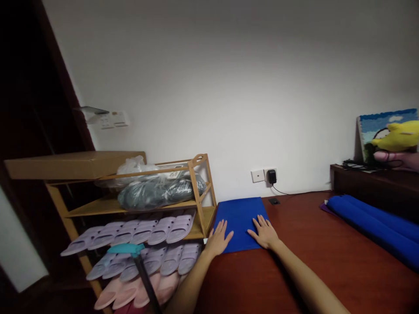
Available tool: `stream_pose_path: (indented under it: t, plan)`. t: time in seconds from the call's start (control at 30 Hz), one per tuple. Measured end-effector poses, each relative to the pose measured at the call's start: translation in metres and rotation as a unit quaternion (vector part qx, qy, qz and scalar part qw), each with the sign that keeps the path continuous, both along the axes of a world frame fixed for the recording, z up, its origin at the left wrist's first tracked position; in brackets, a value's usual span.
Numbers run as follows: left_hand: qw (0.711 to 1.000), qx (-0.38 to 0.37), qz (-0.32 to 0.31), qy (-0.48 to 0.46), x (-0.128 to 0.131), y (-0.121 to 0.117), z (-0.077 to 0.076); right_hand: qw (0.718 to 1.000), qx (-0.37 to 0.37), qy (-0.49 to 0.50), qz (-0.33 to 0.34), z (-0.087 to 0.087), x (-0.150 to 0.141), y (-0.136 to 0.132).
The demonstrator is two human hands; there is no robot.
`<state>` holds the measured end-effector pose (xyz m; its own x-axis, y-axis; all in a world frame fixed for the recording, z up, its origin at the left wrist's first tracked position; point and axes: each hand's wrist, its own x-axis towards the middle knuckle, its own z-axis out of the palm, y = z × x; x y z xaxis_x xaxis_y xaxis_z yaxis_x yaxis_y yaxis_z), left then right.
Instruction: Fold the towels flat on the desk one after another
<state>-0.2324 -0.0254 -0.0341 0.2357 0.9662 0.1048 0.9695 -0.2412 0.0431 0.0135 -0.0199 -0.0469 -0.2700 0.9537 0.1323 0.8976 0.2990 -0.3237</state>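
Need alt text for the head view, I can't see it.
A person's left hand and right hand rest palms-down on a flat blue sheet on a reddish-brown table. A wooden rack of slippers stands left; a long blue bundle lies right.

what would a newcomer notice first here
Probably the flat bright blue rectangle on the reddish-brown wooden table, both bare hands resting on it. Left of it, rows of pale lilac slippers fill a light wooden rack.

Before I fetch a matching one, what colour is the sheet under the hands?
Plain blue, clearest in the head view.
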Motion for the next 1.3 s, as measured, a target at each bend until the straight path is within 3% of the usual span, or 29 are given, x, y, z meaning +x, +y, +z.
stream_pose_path:
  t: [0.17, 0.3, 0.4, 0.5, 0.53, 0.6, 0.67, 0.7, 0.87, 1.07, 1.17, 1.3]
  plan:
    - [1.0, -0.016, -0.011, 0.017, 0.002, -0.006, -0.002, 0.999, -0.011, 0.012, 0.048, 0.003, 0.017, -0.021]
    - [0.999, -0.02, -0.008, 0.027, 0.003, -0.003, -0.002, 0.999, 0.012, 0.001, 0.032, 0.015, 0.072, -0.033]
    - [0.999, 0.0, -0.004, 0.038, 0.004, -0.002, -0.003, 0.993, 0.061, -0.074, -0.066, 0.021, 0.15, -0.05]
    - [0.997, 0.069, -0.015, 0.043, 0.005, -0.004, -0.004, 0.972, 0.085, -0.093, -0.196, 0.019, 0.239, -0.079]
    - [0.994, 0.098, -0.022, 0.042, 0.005, -0.005, -0.003, 0.955, 0.104, -0.106, -0.257, 0.017, 0.265, -0.089]
    - [0.987, 0.151, -0.039, 0.04, 0.005, -0.007, -0.002, 0.893, 0.156, -0.162, -0.39, 0.01, 0.308, -0.108]
    - [0.978, 0.194, -0.067, 0.037, 0.005, -0.009, 0.0, 0.85, 0.185, -0.21, -0.447, 0.003, 0.334, -0.121]
    - [0.974, 0.209, -0.084, 0.035, 0.005, -0.01, 0.001, 0.845, 0.194, -0.229, -0.443, 0.0, 0.341, -0.126]
    - [0.953, 0.254, -0.166, 0.01, 0.015, -0.023, 0.007, 0.858, 0.247, -0.293, -0.342, -0.002, 0.336, -0.134]
    - [0.938, 0.233, -0.251, -0.048, 0.06, -0.069, 0.023, 0.874, 0.249, -0.314, -0.273, -0.001, 0.31, -0.135]
    - [0.931, 0.204, -0.294, -0.071, 0.085, -0.095, 0.031, 0.877, 0.24, -0.342, -0.236, 0.001, 0.283, -0.143]
    - [0.919, 0.16, -0.351, -0.087, 0.113, -0.126, 0.034, 0.869, 0.242, -0.384, -0.198, 0.009, 0.224, -0.171]
